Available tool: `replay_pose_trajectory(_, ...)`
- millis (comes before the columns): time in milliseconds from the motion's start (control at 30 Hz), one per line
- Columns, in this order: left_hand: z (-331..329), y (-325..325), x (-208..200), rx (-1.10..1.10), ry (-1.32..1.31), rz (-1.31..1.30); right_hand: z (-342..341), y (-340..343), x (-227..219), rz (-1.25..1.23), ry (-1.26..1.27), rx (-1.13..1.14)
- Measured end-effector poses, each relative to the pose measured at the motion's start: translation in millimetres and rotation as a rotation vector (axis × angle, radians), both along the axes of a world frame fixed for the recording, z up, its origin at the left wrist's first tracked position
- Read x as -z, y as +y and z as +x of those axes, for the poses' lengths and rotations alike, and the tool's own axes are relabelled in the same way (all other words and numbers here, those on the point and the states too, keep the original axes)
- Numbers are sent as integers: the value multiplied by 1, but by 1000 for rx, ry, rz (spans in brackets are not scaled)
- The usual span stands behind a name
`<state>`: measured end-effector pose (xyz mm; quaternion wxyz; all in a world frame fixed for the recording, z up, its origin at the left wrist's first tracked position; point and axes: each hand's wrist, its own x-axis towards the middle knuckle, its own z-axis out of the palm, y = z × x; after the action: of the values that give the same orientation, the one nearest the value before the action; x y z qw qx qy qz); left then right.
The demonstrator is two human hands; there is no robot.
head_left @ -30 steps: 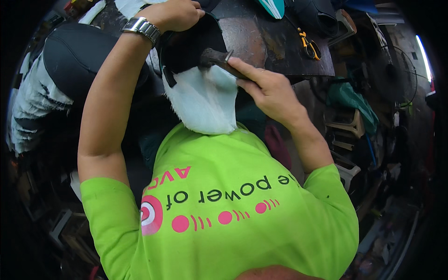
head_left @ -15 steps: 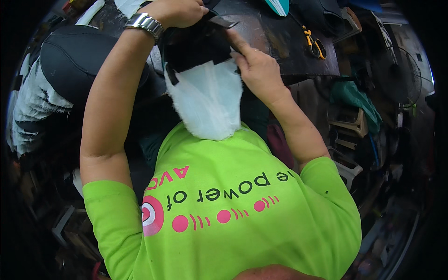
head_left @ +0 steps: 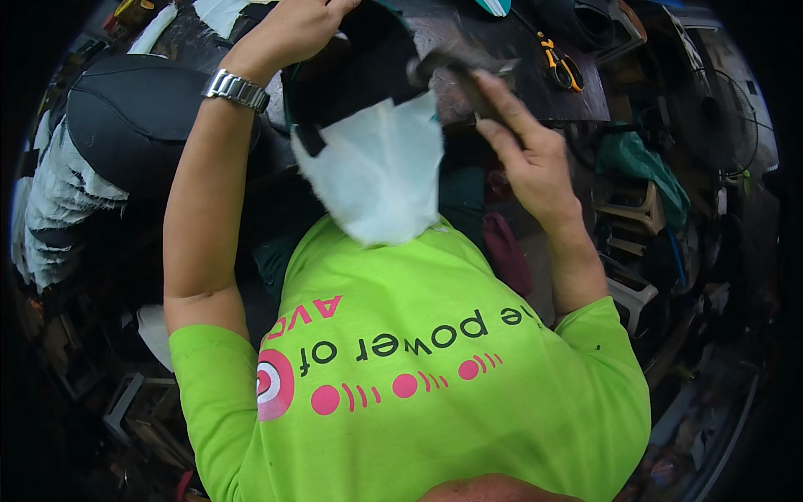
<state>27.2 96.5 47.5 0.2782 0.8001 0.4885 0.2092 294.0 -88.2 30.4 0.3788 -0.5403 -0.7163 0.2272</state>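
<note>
Steady the piece, strike square, mind the fingers

In the head view, the right hand [head_left: 535, 155] is wrapped around the handle of a hammer [head_left: 458, 60], whose blurred head sits just off the right side of a dark, hollow-looking piece [head_left: 360, 71]. That piece is at the near edge of the bench [head_left: 535, 105], and a pale flap [head_left: 385, 163] with a frayed border hangs from it toward the person's shirt [head_left: 435, 326]. The left hand [head_left: 293, 32] reaches to the far rim; its fingertips run to the upper edge of the view, so I cannot tell whether they pinch or just press.

Good work here probably calls for short, controlled taps with the hammer face flat, the left fingers well apart from the striking spot, and the flap smooth so no crease gets caught. The yellow-handled scissors [head_left: 560, 67] lie safely apart.
</note>
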Motion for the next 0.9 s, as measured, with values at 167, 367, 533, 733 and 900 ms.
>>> replay_pose_trajectory(167, 14, -1, 14, -10, -205, 108, -20, 11, -6, 401, 47, -30)
replay_pose_trajectory(367, 14, -22, 36, 25, -418, 205, -18, 7, 14, -20, -92, 20)
replay_pose_trajectory(533, 4, -41, 46, -27, -461, 274, -44, 2, 27, -38, -434, -36)
replay_pose_trajectory(733, -6, -42, 64, -3, -430, 327, -47, 44, 25, -8, -484, 51)
replay_pose_trajectory(900, -1, -45, 72, -30, -346, 440, -45, 51, 28, 83, -406, 74)
